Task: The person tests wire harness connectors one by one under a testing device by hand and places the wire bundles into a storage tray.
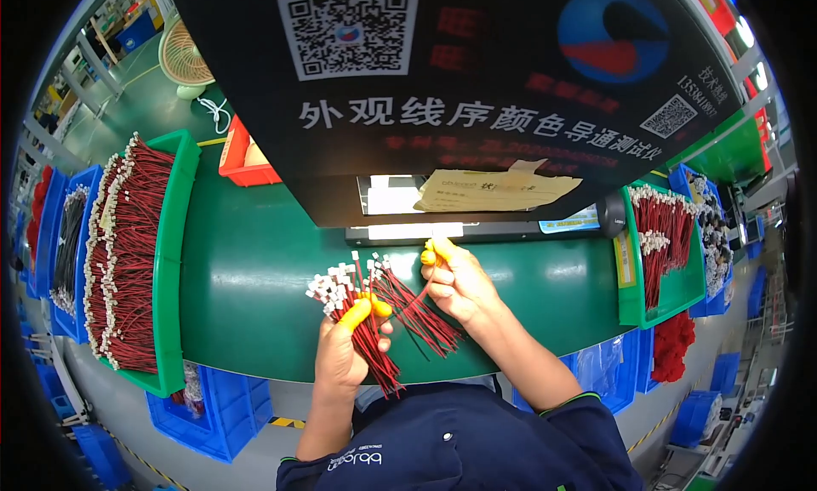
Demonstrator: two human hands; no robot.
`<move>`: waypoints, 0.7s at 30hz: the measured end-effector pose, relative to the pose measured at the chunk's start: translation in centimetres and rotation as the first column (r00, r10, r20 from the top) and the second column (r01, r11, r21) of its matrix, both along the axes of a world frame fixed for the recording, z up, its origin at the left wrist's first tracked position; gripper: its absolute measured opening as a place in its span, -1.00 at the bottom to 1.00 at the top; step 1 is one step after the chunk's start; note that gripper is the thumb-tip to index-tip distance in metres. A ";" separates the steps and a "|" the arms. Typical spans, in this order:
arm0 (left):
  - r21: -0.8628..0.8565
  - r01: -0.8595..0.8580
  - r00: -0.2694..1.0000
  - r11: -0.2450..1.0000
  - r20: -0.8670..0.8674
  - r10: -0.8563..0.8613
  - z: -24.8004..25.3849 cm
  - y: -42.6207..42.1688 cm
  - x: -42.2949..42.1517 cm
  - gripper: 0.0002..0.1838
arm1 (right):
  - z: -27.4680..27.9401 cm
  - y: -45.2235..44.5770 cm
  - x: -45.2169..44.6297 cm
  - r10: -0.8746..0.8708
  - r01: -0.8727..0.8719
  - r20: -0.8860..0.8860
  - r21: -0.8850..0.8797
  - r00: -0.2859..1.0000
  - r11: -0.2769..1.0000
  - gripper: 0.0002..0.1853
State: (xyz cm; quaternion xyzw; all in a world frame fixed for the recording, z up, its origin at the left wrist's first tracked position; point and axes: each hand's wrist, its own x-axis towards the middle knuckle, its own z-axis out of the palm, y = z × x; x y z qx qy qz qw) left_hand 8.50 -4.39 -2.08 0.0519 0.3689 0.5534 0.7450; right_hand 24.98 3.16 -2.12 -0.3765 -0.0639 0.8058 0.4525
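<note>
My left hand (342,346), with yellow finger covers, is closed round a bundle of dark red wires with white connectors (374,359). Their white ends fan out above the fingers. Between my hands, a loose bunch of similar wires (425,316) lies on the green table (255,295). My right hand (459,282), also with yellow-covered fingertips, pinches one connector wire (431,270) just below the lit slot (417,231) of a black testing machine (477,142). The connector's tip is mostly hidden by the fingers and glare.
At the left stands a green bin (170,261) packed with red connector wires. Another green bin (672,295) with wires is on the right. Blue crates (230,410) sit below the table edge. An orange-red box (247,163) and a fan (183,53) are behind the machine.
</note>
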 end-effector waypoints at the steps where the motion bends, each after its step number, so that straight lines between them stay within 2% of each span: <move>1: 0.012 -0.003 1.000 1.000 -0.008 0.003 0.0 0.1 -0.2 -0.86 | 0.1 0.0 -0.1 -0.003 0.003 0.007 -0.006 1.000 1.000 -0.76; 5: 0.019 -0.025 1.000 1.000 -0.009 0.025 0.1 0.5 0.2 -0.88 | 0.2 -0.2 0.1 0.012 -0.012 -0.031 -0.006 0.999 1.000 -0.74; 6: 0.021 -0.019 1.000 1.000 -0.006 0.019 0.1 0.7 0.5 -0.88 | 1.2 -0.5 0.1 0.120 -0.156 0.243 0.131 0.963 0.979 -0.77; 7: 0.014 -0.009 1.000 1.000 -0.002 0.009 0.0 0.8 0.8 -0.88 | 1.8 -0.6 0.1 0.177 -0.324 0.510 0.217 0.842 0.921 -0.79; 8: 0.005 -0.002 1.000 1.000 0.001 0.002 -0.1 0.8 1.2 -0.88 | 1.5 -0.8 -0.1 0.175 -0.324 0.513 0.217 0.840 0.921 -0.79; 10: 0.006 0.024 1.000 1.000 -0.001 -0.024 -0.3 1.0 2.0 -0.86 | 0.6 -1.5 -0.9 -0.060 -0.505 0.735 0.521 0.676 0.689 -0.87; 11: 0.026 0.032 0.999 0.999 0.013 -0.032 -0.4 1.0 2.4 -0.86 | 1.6 -1.9 -1.2 0.157 -0.407 0.482 0.475 0.862 0.780 -0.84; 14: 0.037 0.055 0.998 0.998 -0.022 -0.055 -0.3 1.2 2.7 -0.85 | 1.9 -1.4 -0.4 0.209 -0.366 0.467 0.274 0.859 0.889 -0.85; 15: 0.033 0.053 0.998 0.998 -0.029 -0.052 -0.3 1.1 2.6 -0.86 | 1.7 -0.9 -0.4 0.177 -0.231 0.254 0.201 0.951 0.952 -0.83; 16: 0.029 0.050 0.998 0.998 -0.038 -0.049 -0.2 1.1 2.5 -0.86 | 1.6 -0.2 0.1 0.179 -0.198 0.168 0.100 0.969 0.975 -0.85; 18: 0.010 0.065 0.997 0.998 -0.050 -0.065 0.0 1.0 2.2 -0.87 | 1.6 0.3 0.6 0.161 -0.165 0.108 0.030 0.981 0.986 -0.86; 21: 0.004 0.103 0.995 0.995 0.017 -0.103 -0.1 0.8 2.0 -0.88 | 0.9 0.2 0.6 0.148 -0.153 0.097 0.052 0.984 0.987 -0.86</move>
